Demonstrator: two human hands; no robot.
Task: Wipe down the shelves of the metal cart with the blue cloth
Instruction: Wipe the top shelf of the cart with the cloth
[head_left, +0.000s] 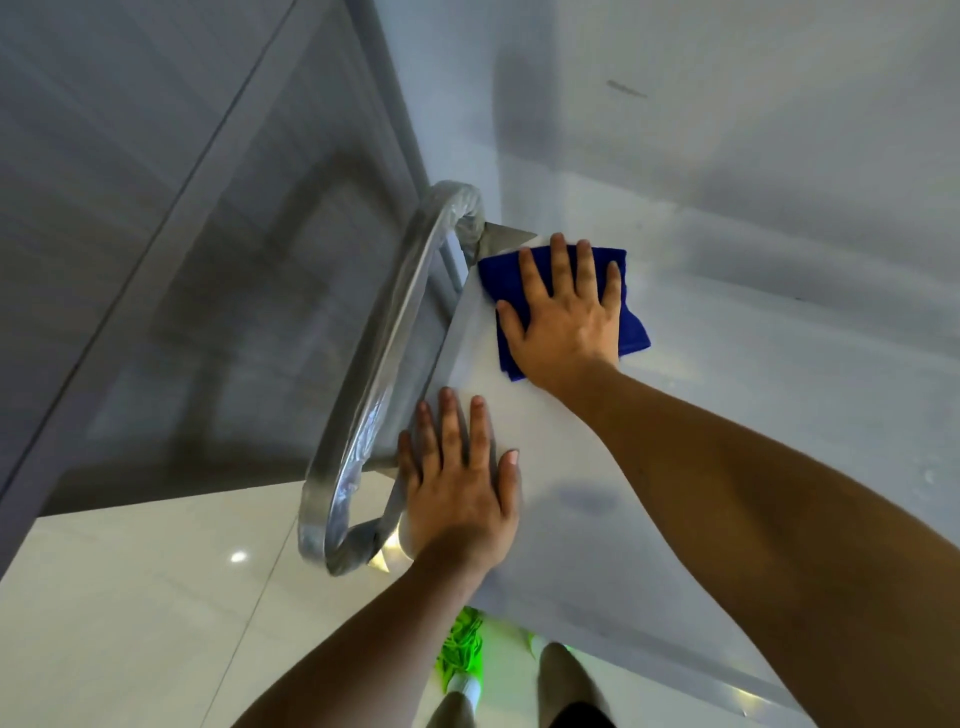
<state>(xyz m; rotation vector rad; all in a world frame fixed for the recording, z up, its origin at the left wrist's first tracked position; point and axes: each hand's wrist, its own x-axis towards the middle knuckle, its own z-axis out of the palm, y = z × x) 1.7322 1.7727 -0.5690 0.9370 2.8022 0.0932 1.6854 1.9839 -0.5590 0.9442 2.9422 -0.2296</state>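
Head view, looking steeply down: top shelf of metal cart fills the right of frame, pale and glossy. Right hand lies flat, fingers spread and straight, pressing the folded blue cloth onto the shelf at its far left corner, just beside the point where the handle meets the frame. Left hand also flat, fingers straight and close together, resting on the shelf near its left edge, holding nothing; judged to be bracing the cart. Hands apart, with bare shelf between them. Step in hand, as judged: wiping of the top shelf, cloth at a corner. Lower shelves are not in view, so overall progress cannot be told. Next move probably calls for drawing the cloth back along the left edge or across to the right, palm kept flat so the fold does not bunch. Edges: the left rim drops away just beside both hands, with the wrapped handle curving beyond it; the cloth sits touching or nearly touching that rim. A wall stands close behind the far edge. Open room lies to the right and toward the body. Tiled floor and a green shoe below.
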